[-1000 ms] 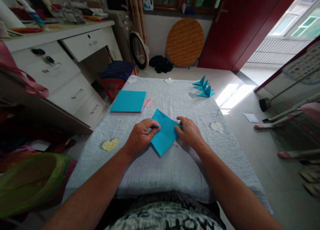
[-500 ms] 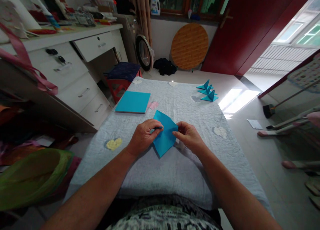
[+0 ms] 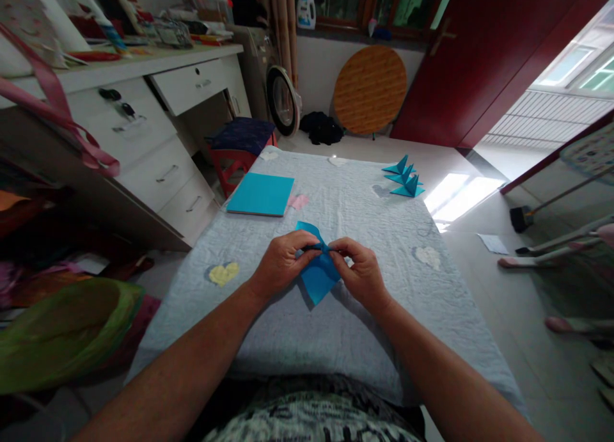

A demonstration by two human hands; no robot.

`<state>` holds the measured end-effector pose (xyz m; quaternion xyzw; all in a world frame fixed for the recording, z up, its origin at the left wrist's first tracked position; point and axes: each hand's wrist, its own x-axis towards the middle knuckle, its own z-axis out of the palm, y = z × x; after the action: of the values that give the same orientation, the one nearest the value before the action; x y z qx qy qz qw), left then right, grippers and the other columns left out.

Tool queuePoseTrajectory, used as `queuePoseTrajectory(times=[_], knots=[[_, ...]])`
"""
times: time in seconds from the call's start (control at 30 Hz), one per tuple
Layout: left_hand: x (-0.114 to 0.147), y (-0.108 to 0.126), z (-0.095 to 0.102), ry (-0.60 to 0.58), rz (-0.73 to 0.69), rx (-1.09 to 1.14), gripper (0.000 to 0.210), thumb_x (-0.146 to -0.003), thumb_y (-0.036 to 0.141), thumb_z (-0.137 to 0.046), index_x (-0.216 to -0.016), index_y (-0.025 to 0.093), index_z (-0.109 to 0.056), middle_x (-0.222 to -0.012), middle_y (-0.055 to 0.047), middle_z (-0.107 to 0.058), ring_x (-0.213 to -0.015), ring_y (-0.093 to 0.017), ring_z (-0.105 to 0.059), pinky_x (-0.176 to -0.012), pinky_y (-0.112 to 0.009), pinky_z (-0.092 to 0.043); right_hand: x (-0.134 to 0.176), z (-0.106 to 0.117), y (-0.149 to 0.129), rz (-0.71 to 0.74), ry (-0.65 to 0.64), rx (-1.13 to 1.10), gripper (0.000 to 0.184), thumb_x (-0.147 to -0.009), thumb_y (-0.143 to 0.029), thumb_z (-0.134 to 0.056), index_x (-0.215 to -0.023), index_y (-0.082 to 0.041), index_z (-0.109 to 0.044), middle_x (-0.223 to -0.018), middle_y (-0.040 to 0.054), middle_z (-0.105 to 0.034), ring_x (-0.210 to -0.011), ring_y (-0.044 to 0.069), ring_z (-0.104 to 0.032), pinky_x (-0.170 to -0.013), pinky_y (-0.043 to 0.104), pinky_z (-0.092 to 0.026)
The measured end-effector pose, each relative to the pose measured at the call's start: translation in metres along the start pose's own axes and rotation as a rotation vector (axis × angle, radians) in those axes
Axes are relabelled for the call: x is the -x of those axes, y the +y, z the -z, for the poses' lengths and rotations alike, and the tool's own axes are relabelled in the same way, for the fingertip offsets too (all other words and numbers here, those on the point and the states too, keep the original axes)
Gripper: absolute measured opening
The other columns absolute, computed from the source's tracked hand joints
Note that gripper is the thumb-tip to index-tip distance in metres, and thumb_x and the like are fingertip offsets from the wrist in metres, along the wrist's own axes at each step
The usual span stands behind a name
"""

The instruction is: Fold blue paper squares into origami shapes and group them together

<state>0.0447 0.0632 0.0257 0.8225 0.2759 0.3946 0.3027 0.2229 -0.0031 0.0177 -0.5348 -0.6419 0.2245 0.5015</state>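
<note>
A blue sheet of origami paper point(image 3: 318, 281) is pinched between my two hands above the cloth-covered table point(image 3: 307, 346). My left hand point(image 3: 284, 263) grips its left side between thumb and fingers. On the opposite side my right hand point(image 3: 359, 268) pinches the paper, with the fingertips of both hands almost meeting. The sheet is drawn in at its middle, one corner pointing away from me and one toward me. A stack of blue paper point(image 3: 261, 195) lies at the back left. Three folded blue paper pieces point(image 3: 407, 185) stand in a row at the back right.
A red stool point(image 3: 228, 167) with a dark cushion touches the far left area beside the table. White drawers point(image 3: 165, 173) stand at the left, above a green-rimmed bin point(image 3: 71, 339). Past the table are an open washing machine door point(image 3: 283, 102) and a round wooden board point(image 3: 370, 89).
My hands have come closer together, bringing the paper's left and right sides inward, so the sheet now bunches at its middle. The view has shifted slightly.
</note>
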Motion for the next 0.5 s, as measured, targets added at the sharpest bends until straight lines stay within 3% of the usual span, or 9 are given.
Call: queuePoseTrajectory(times=[0.33, 0.5], knots=[[-0.0001, 0.0044, 0.0015, -0.035, 0.034, 0.032, 0.005, -0.087, 0.024, -0.070, -0.089, 0.019, -0.070, -0.088, -0.003, -0.073, -0.083, -0.018, -0.068, -0.078, -0.029, -0.052, -0.0016, -0.0007, -0.0007, -0.051, 0.003, -0.109, 0.008, -0.084, -0.024, -0.063, -0.088, -0.024, -0.070, -0.080, 0.0006, -0.072, -0.074, 0.017, -0.067, -0.073, 0.031, -0.054], [-0.0003, 0.0082, -0.0014, -0.039, 0.076, 0.096, 0.003, -0.085, 0.020, -0.069, -0.085, 0.018, -0.071, -0.085, -0.003, -0.073, -0.080, -0.017, -0.068, -0.076, -0.028, -0.050, -0.0014, -0.0040, 0.0025, -0.080, 0.027, -0.135, 0.008, -0.084, -0.025, -0.064, -0.091, -0.024, -0.064, -0.076, -0.0003, -0.069, -0.069, 0.016, -0.066, -0.069, 0.030, -0.053]])
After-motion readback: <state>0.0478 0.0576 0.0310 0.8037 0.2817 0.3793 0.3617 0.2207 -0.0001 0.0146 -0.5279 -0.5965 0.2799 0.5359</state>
